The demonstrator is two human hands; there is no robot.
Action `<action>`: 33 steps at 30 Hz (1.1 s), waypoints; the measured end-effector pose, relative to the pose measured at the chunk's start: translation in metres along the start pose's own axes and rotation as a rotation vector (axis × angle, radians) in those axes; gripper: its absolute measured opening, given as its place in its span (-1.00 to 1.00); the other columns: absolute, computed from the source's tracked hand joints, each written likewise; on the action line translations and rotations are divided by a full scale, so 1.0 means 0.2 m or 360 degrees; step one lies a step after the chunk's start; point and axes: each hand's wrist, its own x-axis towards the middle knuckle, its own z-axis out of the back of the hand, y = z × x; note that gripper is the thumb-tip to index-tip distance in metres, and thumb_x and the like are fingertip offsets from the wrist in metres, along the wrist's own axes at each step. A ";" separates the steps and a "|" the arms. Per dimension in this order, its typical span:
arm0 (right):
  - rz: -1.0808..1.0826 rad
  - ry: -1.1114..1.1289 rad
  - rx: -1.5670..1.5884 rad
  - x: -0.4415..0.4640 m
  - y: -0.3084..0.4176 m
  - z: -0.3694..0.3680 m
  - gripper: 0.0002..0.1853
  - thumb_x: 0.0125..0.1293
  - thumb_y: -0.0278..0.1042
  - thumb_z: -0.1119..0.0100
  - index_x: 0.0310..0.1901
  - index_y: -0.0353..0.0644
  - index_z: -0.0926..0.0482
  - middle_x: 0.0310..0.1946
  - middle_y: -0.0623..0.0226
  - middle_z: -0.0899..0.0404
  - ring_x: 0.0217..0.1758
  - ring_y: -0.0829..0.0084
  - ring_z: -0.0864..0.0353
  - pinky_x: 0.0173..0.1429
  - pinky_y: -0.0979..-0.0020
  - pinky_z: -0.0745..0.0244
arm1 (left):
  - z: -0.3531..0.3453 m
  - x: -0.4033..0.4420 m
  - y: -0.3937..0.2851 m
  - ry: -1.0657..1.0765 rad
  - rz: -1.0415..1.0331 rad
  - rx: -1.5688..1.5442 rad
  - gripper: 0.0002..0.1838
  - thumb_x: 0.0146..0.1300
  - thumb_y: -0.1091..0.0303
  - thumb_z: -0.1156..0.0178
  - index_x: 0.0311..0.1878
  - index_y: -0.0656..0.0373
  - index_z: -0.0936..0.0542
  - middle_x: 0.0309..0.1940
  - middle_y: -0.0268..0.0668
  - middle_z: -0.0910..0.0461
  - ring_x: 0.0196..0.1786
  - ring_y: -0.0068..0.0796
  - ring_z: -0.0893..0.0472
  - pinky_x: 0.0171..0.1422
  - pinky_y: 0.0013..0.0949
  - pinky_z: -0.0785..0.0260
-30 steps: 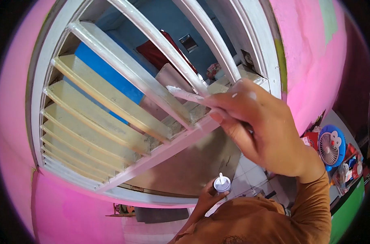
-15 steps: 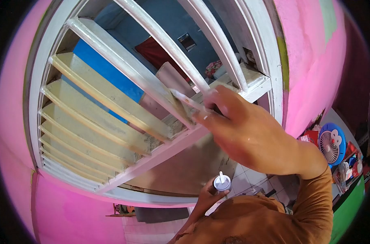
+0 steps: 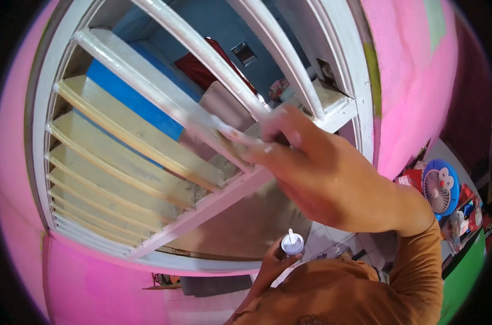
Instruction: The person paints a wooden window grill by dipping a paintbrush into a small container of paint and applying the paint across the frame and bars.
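My right hand (image 3: 338,179) is closed round a slim paintbrush (image 3: 246,138), somewhat blurred. Its whitish tip meets the side of a white-coated slat (image 3: 148,78) in the window frame. Lower down, my left hand (image 3: 273,262) grips a small round tub (image 3: 293,246) of white paint, with a white stick (image 3: 291,235) standing in it. Left of the brush, several slats, such as this cream slat (image 3: 132,130), are cream-coloured, while those to the right are white.
A white rail (image 3: 202,216) runs under the slats, and pink wall (image 3: 414,81) surrounds the frame. Behind the slats lies a room with a red cloth (image 3: 194,70). On the right, a blue fan (image 3: 440,187) stands among small items on a table.
My right hand and the brush have shifted slightly left along the slat. The view has also moved a little. My left hand still holds the tub.
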 end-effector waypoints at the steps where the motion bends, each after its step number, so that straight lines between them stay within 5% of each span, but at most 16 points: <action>1: 0.0026 -0.0080 0.0038 0.01 -0.01 -0.01 -0.44 0.13 -0.74 -0.18 0.23 -0.24 -0.50 -0.09 0.08 -0.37 -0.25 0.16 -0.53 -0.26 0.27 -0.50 | -0.01 0.00 -0.03 0.0002 -0.0005 0.0027 -0.23 0.19 0.44 -0.47 0.41 0.32 -0.31 0.20 -0.20 -0.54 0.27 -0.39 -0.53 0.39 -0.27 -0.36; 4: 0.0146 -0.0350 -0.0035 0.02 -0.02 -0.04 -0.40 0.11 -0.78 -0.19 0.24 -0.18 -0.52 -0.10 0.10 -0.38 -0.24 0.19 -0.53 -0.28 0.26 -0.50 | -0.01 0.01 -0.04 0.0028 -0.0006 0.0064 -0.25 0.18 0.45 -0.47 0.39 0.31 -0.33 0.19 -0.21 -0.54 0.26 -0.40 -0.53 0.38 -0.27 -0.36; 11: -0.0540 0.0121 0.0265 -0.07 0.00 -0.06 -0.40 0.15 -0.76 -0.16 0.27 -0.14 -0.52 -0.09 0.15 -0.38 -0.25 0.21 -0.53 -0.27 0.31 -0.50 | -0.01 0.04 0.05 -0.0013 -0.0212 -0.0017 -0.24 0.17 0.51 -0.47 0.40 0.30 -0.31 0.22 -0.19 -0.52 0.28 -0.39 -0.52 0.41 -0.24 -0.35; 14: -0.0020 -0.0334 0.0123 -0.03 -0.05 -0.09 -0.44 0.16 -0.74 -0.18 0.23 -0.16 -0.54 -0.06 0.13 -0.38 -0.26 0.17 -0.54 -0.26 0.27 -0.50 | -0.04 0.04 0.01 -0.0085 -0.0207 0.0005 -0.24 0.17 0.53 -0.46 0.40 0.30 -0.30 0.25 -0.18 -0.50 0.30 -0.38 -0.50 0.43 -0.24 -0.33; 20: -0.0363 0.0045 0.0092 -0.07 -0.01 -0.07 -0.49 0.14 -0.77 -0.19 0.17 -0.22 -0.57 -0.10 0.14 -0.36 -0.28 0.19 -0.53 -0.26 0.29 -0.49 | -0.06 0.04 -0.03 -0.0131 -0.0232 -0.0085 -0.25 0.17 0.54 -0.44 0.40 0.32 -0.30 0.28 -0.15 -0.48 0.34 -0.35 -0.48 0.46 -0.23 -0.29; 26: -0.0164 -0.0333 0.0169 -0.04 -0.08 -0.09 -0.55 0.16 -0.74 -0.18 0.12 -0.23 -0.57 -0.07 0.10 -0.39 -0.26 0.13 -0.55 -0.22 0.25 -0.52 | -0.03 0.04 0.03 -0.0120 -0.0156 -0.0070 -0.24 0.15 0.53 -0.46 0.39 0.32 -0.30 0.28 -0.13 -0.48 0.34 -0.34 -0.47 0.47 -0.23 -0.29; 29: -0.0408 0.0022 0.0101 -0.10 -0.01 -0.10 -0.54 0.17 -0.75 -0.16 0.13 -0.23 -0.57 -0.06 0.11 -0.40 -0.28 0.14 -0.55 -0.21 0.28 -0.53 | -0.04 0.04 0.03 -0.0167 -0.0210 -0.0057 -0.22 0.14 0.51 -0.48 0.40 0.33 -0.30 0.29 -0.14 -0.47 0.34 -0.33 -0.47 0.47 -0.23 -0.30; 33: -0.0516 -0.0302 0.0378 -0.13 0.06 -0.17 -0.57 0.11 -0.77 -0.19 0.05 -0.26 -0.63 -0.12 0.12 -0.45 -0.29 0.20 -0.54 -0.23 0.34 -0.50 | -0.01 0.07 0.10 -0.0129 -0.0236 -0.0019 -0.20 0.13 0.53 -0.48 0.41 0.33 -0.30 0.30 -0.16 -0.45 0.34 -0.32 -0.47 0.46 -0.22 -0.31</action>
